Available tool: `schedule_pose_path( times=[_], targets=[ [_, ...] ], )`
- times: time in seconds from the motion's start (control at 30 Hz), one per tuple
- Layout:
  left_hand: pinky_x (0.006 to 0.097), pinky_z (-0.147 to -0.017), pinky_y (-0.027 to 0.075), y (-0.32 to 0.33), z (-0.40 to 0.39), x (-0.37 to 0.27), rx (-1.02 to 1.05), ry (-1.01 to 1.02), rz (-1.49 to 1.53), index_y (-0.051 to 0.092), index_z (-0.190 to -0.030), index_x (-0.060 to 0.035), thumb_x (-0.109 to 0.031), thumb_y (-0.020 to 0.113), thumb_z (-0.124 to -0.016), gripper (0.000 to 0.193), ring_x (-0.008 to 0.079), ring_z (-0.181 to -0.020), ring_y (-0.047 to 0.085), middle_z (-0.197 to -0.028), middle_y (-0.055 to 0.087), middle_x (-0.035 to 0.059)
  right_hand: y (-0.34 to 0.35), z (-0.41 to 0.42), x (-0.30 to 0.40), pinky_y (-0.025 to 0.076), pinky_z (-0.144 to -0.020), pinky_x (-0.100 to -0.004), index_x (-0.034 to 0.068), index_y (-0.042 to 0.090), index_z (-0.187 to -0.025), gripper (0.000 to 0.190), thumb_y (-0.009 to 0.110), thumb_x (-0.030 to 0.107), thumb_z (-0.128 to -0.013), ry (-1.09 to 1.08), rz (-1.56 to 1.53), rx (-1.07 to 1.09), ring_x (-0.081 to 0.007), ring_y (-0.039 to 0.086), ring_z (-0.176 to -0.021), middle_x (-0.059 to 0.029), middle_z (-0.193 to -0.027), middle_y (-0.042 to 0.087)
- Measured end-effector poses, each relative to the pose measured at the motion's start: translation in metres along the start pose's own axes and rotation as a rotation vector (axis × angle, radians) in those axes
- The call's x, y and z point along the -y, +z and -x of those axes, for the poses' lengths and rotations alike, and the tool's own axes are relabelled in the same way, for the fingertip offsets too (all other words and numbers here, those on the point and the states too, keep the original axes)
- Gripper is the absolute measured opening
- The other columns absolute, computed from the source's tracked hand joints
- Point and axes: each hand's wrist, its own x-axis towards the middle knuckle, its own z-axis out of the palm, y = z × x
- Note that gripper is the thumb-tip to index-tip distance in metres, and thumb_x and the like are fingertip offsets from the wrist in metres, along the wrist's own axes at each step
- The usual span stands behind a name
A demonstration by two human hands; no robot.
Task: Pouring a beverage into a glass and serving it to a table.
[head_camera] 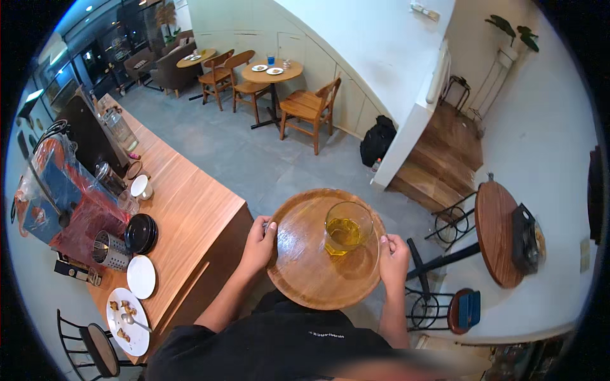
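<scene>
A round wooden tray is held level in front of my body, one hand at each side. My left hand grips its left rim, the thumb lying on top. At the right rim my right hand has hold of the tray, with its fingers partly hidden below. A clear glass stands on the tray, right of the middle, partly filled with yellow-green liquid. Neither hand touches the glass.
On the left, a wooden counter bears a white plate with food pieces and a spoon, black plates and a white cup. Ahead are a round table and wooden chairs. Wooden stairs and another round table are on the right.
</scene>
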Motion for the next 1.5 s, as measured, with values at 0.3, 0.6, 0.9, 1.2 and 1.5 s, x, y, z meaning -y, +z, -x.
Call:
schedule_pose_path(
  times=[0.3, 0.6, 0.9, 1.2, 1.5],
  targets=[
    [0.0266, -0.051, 0.036, 0.031, -0.102, -0.009, -0.077, -0.195, 0.127, 0.051, -0.116, -0.0065, -0.022, 0.052, -0.108, 0.018, 0.0047, -0.060, 0.043, -0.071, 0.051, -0.0039, 0.037, -0.139, -0.001, 0.048, -0.066, -0.0282, -0.006, 0.065, -0.101, 0.018, 0.060, 0.012, -0.101, -0.072, 0.048, 0.082, -0.0087, 0.059, -0.072, -0.0083, -0.078, 0.069],
    [0.0265, -0.059, 0.041, 0.032, -0.213, 0.021, -0.285, -0.114, 0.137, 0.055, -0.116, -0.0041, -0.021, 0.052, -0.107, 0.020, 0.0058, -0.067, 0.048, -0.077, 0.057, -0.0008, 0.113, -0.272, 0.013, 0.050, -0.067, -0.0328, -0.007, 0.065, -0.102, 0.023, 0.062, 0.016, -0.100, -0.167, 0.042, 0.130, -0.0141, 0.064, -0.072, -0.0147, -0.079, 0.071],
    [0.0304, -0.069, 0.046, 0.025, -0.293, 0.051, -0.395, -0.194, 0.085, 0.063, -0.105, 0.0031, -0.021, 0.052, -0.106, 0.027, 0.0095, -0.076, 0.051, -0.083, 0.058, 0.0005, 0.191, -0.388, 0.014, 0.053, -0.071, -0.0348, -0.006, 0.067, -0.102, 0.023, 0.062, 0.015, -0.099, -0.143, 0.114, 0.333, -0.0204, 0.070, -0.076, -0.0182, -0.085, 0.074],
    [0.0300, -0.088, 0.046, 0.040, -0.378, 0.066, -0.661, -0.201, 0.073, 0.059, -0.117, 0.0008, -0.021, 0.048, -0.108, 0.026, 0.0125, -0.094, 0.053, -0.101, 0.059, 0.0050, 0.286, -0.531, 0.004, 0.051, -0.068, -0.0352, -0.007, 0.066, -0.102, 0.024, 0.062, 0.017, -0.099, -0.268, -0.109, 0.556, -0.0202, 0.069, -0.073, -0.0193, -0.083, 0.072],
    [0.0305, -0.090, 0.046, 0.011, -0.470, 0.081, -0.793, -0.228, 0.384, 0.058, -0.117, -0.0003, -0.022, 0.045, -0.109, 0.027, 0.0117, -0.097, 0.053, -0.103, 0.060, 0.0046, 0.384, -0.617, 0.051, 0.052, -0.070, -0.0335, -0.006, 0.066, -0.101, 0.023, 0.063, 0.016, -0.099, -0.326, -0.033, 0.682, -0.0203, 0.070, -0.074, -0.0188, -0.081, 0.072]
  ],
)
